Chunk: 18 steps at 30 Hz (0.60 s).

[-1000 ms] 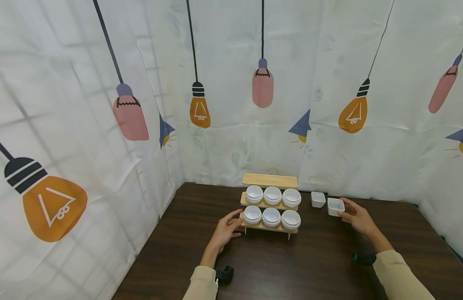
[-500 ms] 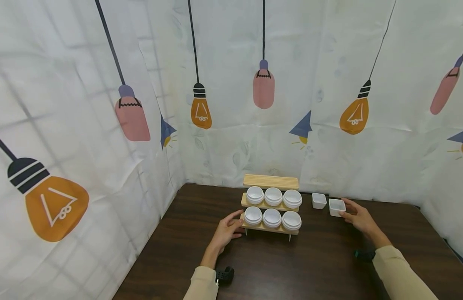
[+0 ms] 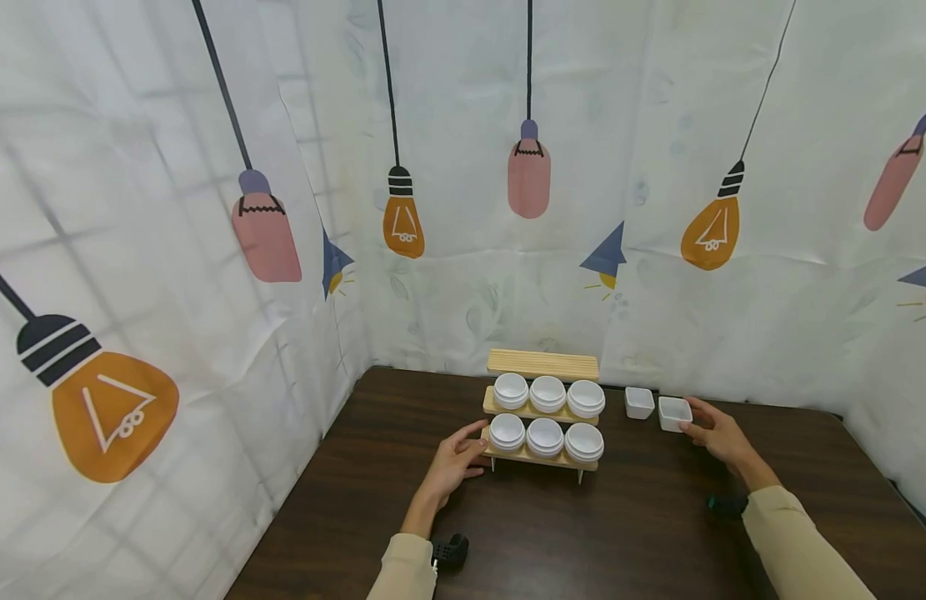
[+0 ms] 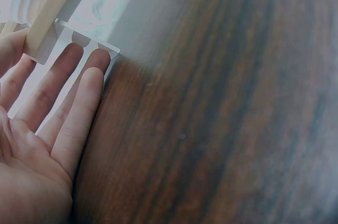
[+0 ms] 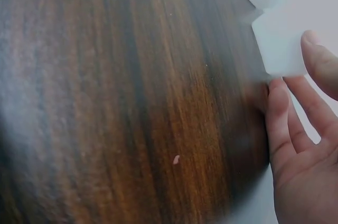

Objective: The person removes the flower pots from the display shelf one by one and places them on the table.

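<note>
A three-tier wooden display stand [image 3: 539, 362] with clear side supports stands at the back of the table. White round bowls [image 3: 545, 437] fill its lower two tiers. My left hand [image 3: 446, 473] holds the left end of the lowest shelf [image 4: 45, 15] between thumb and index finger. In the left wrist view the other fingers extend beside the clear support [image 4: 90, 43]. To the right, my right hand [image 3: 721, 435] pinches a small white square bowl [image 3: 673, 414] by its right side. A second square bowl [image 3: 638, 402] sits just left of it.
The dark wood-grain table [image 3: 568, 542] meets a white curtain [image 3: 463, 283] printed with lamps at its back and sides. On the stand, the top tier is a bare slatted board.
The head view shifts very slightly. Both hands, the stand and the bowls keep their places relative to each other.
</note>
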{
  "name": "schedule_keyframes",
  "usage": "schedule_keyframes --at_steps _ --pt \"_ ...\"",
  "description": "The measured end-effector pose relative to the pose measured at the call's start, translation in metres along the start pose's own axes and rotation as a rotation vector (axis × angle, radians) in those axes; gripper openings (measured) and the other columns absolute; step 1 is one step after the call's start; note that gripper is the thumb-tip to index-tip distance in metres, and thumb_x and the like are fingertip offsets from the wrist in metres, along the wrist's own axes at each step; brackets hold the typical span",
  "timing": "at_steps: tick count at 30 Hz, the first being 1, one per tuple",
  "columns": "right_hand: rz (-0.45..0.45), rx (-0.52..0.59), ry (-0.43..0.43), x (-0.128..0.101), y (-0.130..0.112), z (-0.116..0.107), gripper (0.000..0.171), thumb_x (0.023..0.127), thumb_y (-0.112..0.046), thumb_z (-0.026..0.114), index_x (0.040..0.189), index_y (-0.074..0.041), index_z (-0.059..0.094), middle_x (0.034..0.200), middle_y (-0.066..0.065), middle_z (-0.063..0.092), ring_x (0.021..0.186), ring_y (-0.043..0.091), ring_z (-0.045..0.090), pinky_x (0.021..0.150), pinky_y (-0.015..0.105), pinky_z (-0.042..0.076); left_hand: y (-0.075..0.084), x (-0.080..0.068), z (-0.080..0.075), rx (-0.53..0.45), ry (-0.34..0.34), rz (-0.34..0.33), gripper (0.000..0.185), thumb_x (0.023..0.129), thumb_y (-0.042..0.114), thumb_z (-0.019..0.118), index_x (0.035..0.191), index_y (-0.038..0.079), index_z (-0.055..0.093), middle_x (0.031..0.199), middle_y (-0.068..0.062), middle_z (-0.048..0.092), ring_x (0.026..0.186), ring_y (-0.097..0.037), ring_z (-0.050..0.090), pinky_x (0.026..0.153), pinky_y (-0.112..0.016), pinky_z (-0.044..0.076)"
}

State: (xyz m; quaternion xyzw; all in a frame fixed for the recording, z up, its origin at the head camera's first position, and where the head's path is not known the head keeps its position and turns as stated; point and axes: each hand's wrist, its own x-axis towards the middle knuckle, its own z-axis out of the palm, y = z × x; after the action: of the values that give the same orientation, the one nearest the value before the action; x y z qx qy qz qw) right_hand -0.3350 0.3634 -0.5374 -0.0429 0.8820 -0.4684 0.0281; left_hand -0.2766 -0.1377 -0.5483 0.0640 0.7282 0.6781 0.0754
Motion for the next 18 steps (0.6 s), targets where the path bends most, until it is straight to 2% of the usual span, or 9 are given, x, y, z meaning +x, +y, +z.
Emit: schedule_keyframes --at_steps 2,9,18 --pt "-0.002 -0.003 -0.001 0.0011 0.0012 -0.0002 0.069 0.104 -0.021 0.062 0.158 0.006 0.027 0.148 0.042 0.041 0.097 -0.001 0.058 0.076 0.025 0.057 -0.0001 0.0002 0.0001 0.0 0.0 -0.002 0.051 0.104 0.032 0.061 0.152 0.016 0.051 0.129 -0.019 0.069 0.105 -0.03 0.073 0.085 -0.04 0.062" --pt "0.005 -0.002 -0.009 0.0045 0.0007 -0.0006 0.07 0.104 -0.024 0.062 0.158 0.006 0.027 0.148 0.041 0.043 0.096 0.009 0.061 0.074 0.027 0.057 0.0008 -0.001 0.0005 0.005 0.004 0.0 0.051 0.104 0.032 0.061 0.152 0.016 0.051 0.129 -0.021 0.068 0.105 -0.031 0.073 0.086 -0.042 0.062" --pt "-0.008 -0.031 -0.021 0.0087 0.004 -0.0027 0.073 0.105 -0.029 0.06 0.159 0.005 0.025 0.148 0.041 0.043 0.099 0.008 0.059 0.074 0.027 0.057 0.0011 0.0012 0.0014 0.007 0.012 -0.008 0.05 0.104 0.032 0.061 0.151 0.017 0.052 0.128 -0.02 0.069 0.101 -0.026 0.073 0.086 -0.042 0.062"
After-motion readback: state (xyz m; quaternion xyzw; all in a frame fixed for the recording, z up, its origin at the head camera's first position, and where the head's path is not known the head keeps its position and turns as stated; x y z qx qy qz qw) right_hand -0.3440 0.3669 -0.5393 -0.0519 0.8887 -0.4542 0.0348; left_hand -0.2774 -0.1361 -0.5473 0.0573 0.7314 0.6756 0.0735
